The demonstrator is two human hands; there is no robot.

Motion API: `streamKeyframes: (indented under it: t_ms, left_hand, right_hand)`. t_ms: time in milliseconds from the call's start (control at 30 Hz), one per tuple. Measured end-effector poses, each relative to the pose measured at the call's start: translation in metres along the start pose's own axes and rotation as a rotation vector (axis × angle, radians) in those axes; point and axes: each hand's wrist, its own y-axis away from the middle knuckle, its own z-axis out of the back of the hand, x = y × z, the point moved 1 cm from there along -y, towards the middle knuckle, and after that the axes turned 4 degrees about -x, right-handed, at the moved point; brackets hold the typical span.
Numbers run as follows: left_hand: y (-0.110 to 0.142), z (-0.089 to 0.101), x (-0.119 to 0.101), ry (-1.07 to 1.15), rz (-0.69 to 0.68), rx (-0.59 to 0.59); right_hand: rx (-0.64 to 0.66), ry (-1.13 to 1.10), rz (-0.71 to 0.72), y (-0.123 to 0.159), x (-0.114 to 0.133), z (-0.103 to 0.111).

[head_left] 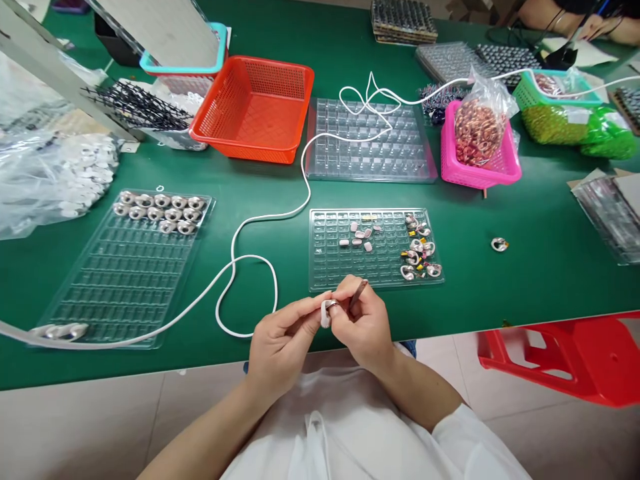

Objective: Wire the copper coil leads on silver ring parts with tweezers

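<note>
My left hand (281, 340) pinches a small white and silver part (327, 311) at the table's front edge. My right hand (364, 323) touches the same part with its fingertips and grips a thin brown stick-like tool (358, 295). Just beyond both hands lies a clear compartment tray (330, 257) with several small pale pieces (361, 236) in the middle and several silver ring parts (419, 253) at its right side.
A clear tray (125, 273) at the left holds rows of silver parts (160, 210). A white cable (250, 267) loops across the green table. Farther back stand an orange basket (253, 107), an empty clear tray (370, 140) and a pink basket (480, 167) with copper coils. One loose part (499, 245) lies at the right. A red stool (565, 360) stands below.
</note>
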Motion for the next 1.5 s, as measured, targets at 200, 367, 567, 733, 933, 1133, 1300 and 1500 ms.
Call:
streamKeyframes:
  t_ms: [200, 367, 567, 733, 933, 1133, 1300, 1500]
  left_hand:
    - [0.001, 0.000, -0.001, 0.002, 0.000, 0.002]
    - [0.003, 0.001, -0.002, -0.019, -0.064, 0.045]
    - [0.002, 0.000, 0.002, 0.036, 0.001, 0.067]
    - [-0.008, 0.003, -0.001, 0.167, 0.164, 0.170]
    - [-0.017, 0.011, 0.000, 0.457, 0.393, 0.164]
    - [-0.020, 0.007, 0.002, 0.504, 0.377, 0.125]
    - [-0.018, 0.008, 0.005, 0.454, 0.343, 0.144]
    - [-0.010, 0.006, 0.010, 0.346, 0.312, 0.080]
  right_hand:
    - [0.014, -0.020, -0.008, 0.001, -0.002, 0.000]
    - [-0.008, -0.041, 0.037, 0.004, -0.004, 0.000]
    - [0.008, -0.063, 0.003, 0.001, -0.006, -0.001]
    - [0.053, -0.022, -0.070, -0.001, 0.000, 0.007]
    - [0.267, -0.014, -0.166, -0.006, 0.016, 0.033]
    - [0.343, -0.087, -0.301, -0.011, 0.006, 0.035]
    - [0.408, -0.226, -0.439, -0.014, -0.002, 0.025]
    - [0.311, -0.260, -0.413, -0.010, -0.001, 0.022]
